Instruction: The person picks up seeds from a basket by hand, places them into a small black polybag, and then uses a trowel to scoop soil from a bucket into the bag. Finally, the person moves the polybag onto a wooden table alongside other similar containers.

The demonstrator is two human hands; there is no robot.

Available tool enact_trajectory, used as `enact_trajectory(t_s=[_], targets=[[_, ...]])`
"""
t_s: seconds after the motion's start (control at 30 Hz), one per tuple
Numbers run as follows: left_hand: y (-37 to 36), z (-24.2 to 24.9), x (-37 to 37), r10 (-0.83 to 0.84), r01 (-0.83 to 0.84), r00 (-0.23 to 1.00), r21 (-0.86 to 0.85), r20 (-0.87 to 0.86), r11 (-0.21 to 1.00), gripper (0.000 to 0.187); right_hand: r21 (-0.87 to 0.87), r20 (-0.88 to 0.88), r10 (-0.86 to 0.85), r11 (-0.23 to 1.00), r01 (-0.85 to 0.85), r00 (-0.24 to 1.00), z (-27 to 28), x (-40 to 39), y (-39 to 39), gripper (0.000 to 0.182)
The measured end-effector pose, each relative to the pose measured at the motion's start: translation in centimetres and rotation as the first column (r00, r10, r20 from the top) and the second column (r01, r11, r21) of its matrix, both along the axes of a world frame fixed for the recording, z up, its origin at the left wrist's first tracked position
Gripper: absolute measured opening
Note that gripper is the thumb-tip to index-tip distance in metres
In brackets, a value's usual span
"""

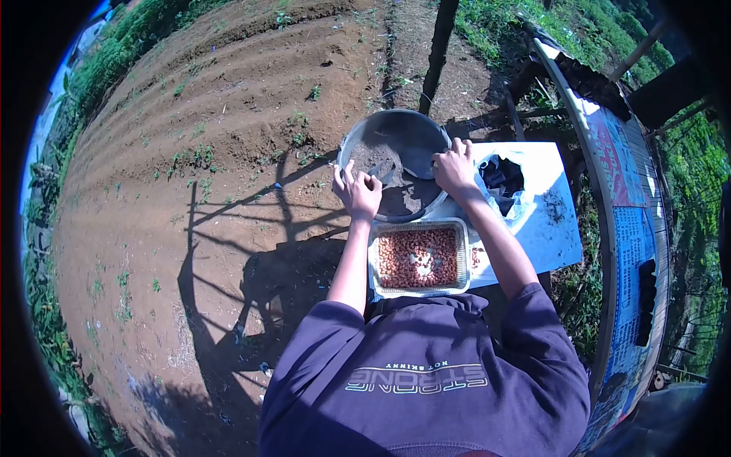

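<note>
Head view | left hand (358, 190) fingers curled on metal basin (396, 164) rim | right hand (454, 166) fingers spread on rim

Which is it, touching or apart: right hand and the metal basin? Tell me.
Touching. The head view shows the right hand resting its fingers on the metal basin rim.

Metal basin (403, 145) fills far end of white table (560, 228); left hand (358, 190) and right hand (454, 167) sit on its near rim, narrow gap between them. Tray of beans (419, 259) blocks near edge, touching basin. Black-lined bag (502, 179) crowds right of basin. Bare tabletop open only further right. Dark post (439, 46) stands behind basin. Left of table: open soil, unobstructed.
</note>
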State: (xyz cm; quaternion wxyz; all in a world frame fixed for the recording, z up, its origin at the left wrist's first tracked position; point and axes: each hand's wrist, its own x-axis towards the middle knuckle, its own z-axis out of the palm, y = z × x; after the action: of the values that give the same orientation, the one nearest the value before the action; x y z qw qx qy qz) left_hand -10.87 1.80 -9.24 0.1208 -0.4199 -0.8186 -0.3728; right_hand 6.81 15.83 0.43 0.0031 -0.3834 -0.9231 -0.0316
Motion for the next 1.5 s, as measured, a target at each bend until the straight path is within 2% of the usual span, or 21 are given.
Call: enact_trajectory(t_s=[0.07,0.17,0.2,0.3,0.33,0.43,0.53,0.73,0.8,0.9,1.03,1.13,1.23,1.33,1.4,1.5], targets=[[0.0,-0.1,-0.1,0.0,0.0,1.0,0.006,-0.001,1.0,0.019,-0.071,0.027,-0.021,0.997,0.023,0.999,-1.8,-0.4,-0.6,0.029],[-0.1,0.1,0.1,0.004,-0.004,1.0,0.005,0.005,1.0,0.018,-0.06,-0.166,-0.036,0.998,0.026,0.985,-2.3,-1.2,-2.0,0.031],[0.0,0.0,0.1,0.006,-0.006,1.0,0.002,0.0,1.0,0.018,-0.105,-0.115,-0.033,0.994,0.021,0.993,-1.5,-1.8,-2.2,0.032],[0.2,-0.1,-0.1,0.006,-0.007,1.0,-0.042,-0.015,0.999,0.017,-0.105,-0.111,0.019,0.994,-0.031,0.994,-1.3,-3.2,-2.7,0.033],[0.2,-0.2,-0.1,0.006,-0.007,1.0,-0.063,-0.019,0.998,0.016,-0.134,-0.166,0.012,0.99,-0.035,0.986,-1.5,-3.8,-2.8,0.031],[0.1,-0.2,-0.1,0.011,-0.011,1.0,-0.046,-0.016,0.999,0.017,-0.143,-0.187,-0.066,0.989,0.039,0.98,-3.2,-5.6,-2.9,0.031],[0.3,0.2,-0.1,0.01,-0.013,0.998,-0.056,-0.061,0.998,0.026,-0.119,-0.233,-0.099,0.99,0.072,0.967,-5.4,-6.7,-2.8,0.036],[0.4,0.9,-0.2,-0.019,0.018,1.0,-0.133,-0.007,0.991,0.021,-0.153,-0.282,-0.182,0.978,0.143,0.942,-7.2,-8.0,-3.2,0.04],[0.5,1.0,-0.4,-0.026,0.021,0.999,-0.123,-0.038,0.992,0.018,-0.123,-0.309,-0.171,0.983,0.139,0.936,-7.5,-8.1,-3.3,0.036],[0.8,1.5,-0.5,-0.06,0.06,0.998,-0.147,0.005,0.987,0.018,-0.112,-0.331,-0.162,0.985,0.132,0.929,-7.7,-8.3,-3.3,0.03],[1.8,2.3,-0.9,-0.052,0.057,0.998,-0.199,0.028,0.978,0.017,-0.116,-0.391,-0.153,0.986,0.116,0.908,-7.2,-8.3,-3.8,0.026],[2.4,2.6,-1.6,-0.037,0.049,0.998,-0.301,0.045,0.952,0.015,-0.134,-0.428,-0.176,0.982,0.13,0.887,-7.1,-8.2,-4.1,0.025],[2.6,2.6,-2.4,-0.061,0.088,0.994,-0.314,0.095,0.945,0.018,-0.142,-0.452,-0.181,0.981,0.13,0.874,-7.3,-8.0,-3.9,0.023],[2.7,2.5,-2.6,-0.077,0.094,0.994,-0.253,0.076,0.963,0.015,-0.15,-0.468,-0.167,0.983,0.107,0.868,-7.2,-7.6,-4.1,0.02],[2.4,2.5,-2.5,-0.083,0.091,0.995,-0.166,0.051,0.982,0.011,-0.101,-0.474,-0.123,0.991,0.085,0.872,-6.8,-7.4,-4.3,0.023],[1.4,1.9,-2.7,-0.057,0.058,0.998,-0.121,0.016,0.991,0.01,-0.041,-0.523,-0.032,0.999,0.013,0.852,-6.2,-7.0,-4.7,0.022]])
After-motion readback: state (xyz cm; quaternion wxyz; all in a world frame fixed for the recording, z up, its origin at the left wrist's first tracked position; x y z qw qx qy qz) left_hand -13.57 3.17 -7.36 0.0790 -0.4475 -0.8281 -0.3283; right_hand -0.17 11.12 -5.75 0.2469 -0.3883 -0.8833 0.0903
